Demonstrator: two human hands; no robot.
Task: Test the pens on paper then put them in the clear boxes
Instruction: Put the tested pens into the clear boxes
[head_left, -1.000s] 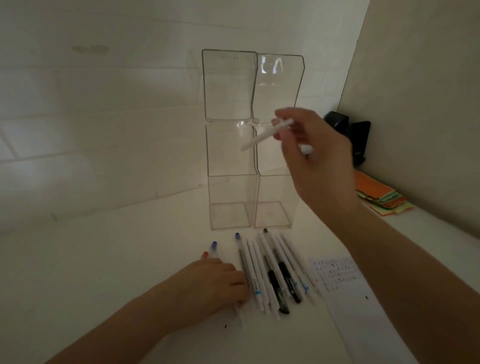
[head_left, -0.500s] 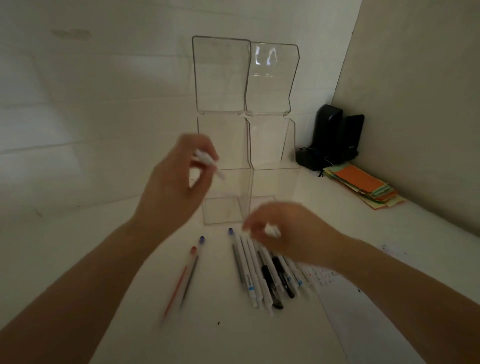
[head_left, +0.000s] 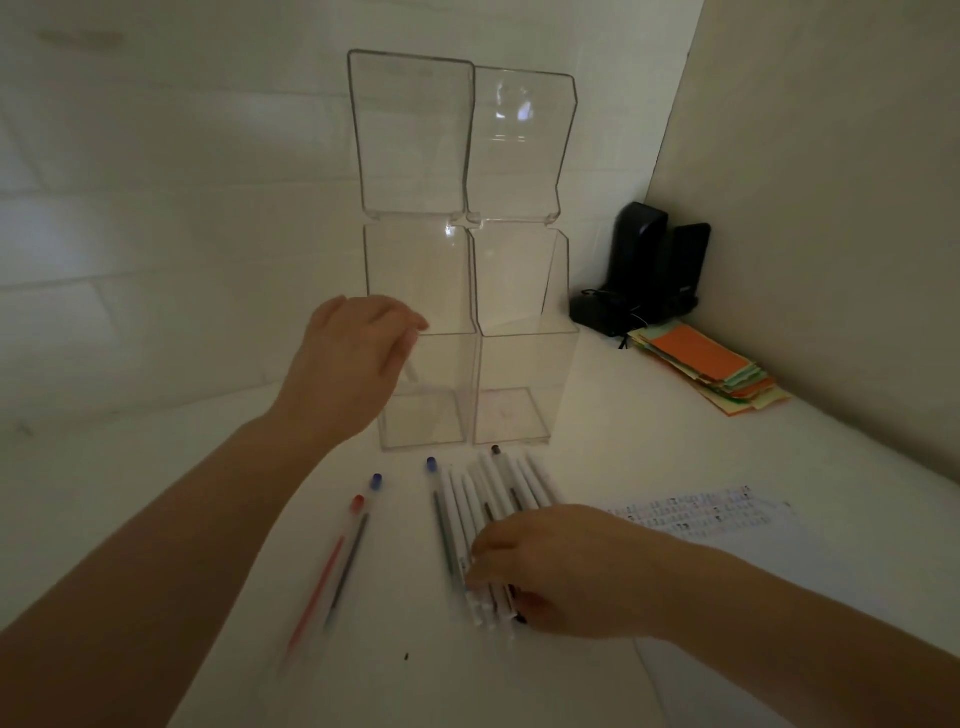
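Pens (head_left: 498, 525): row on worktop (head_left: 156, 493) before clear boxes (head_left: 467, 332). Light, stiff, slick; pinch mid-barrel. Right hand (head_left: 566, 571) grasping pens' near ends. Left hand (head_left: 353, 364) at left box; grip can't tell.

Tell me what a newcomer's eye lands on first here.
First, the tall clear boxes standing at the back of the table, with the left hand raised at the left one. Then the row of pens in front of them, the right hand resting on their near ends.
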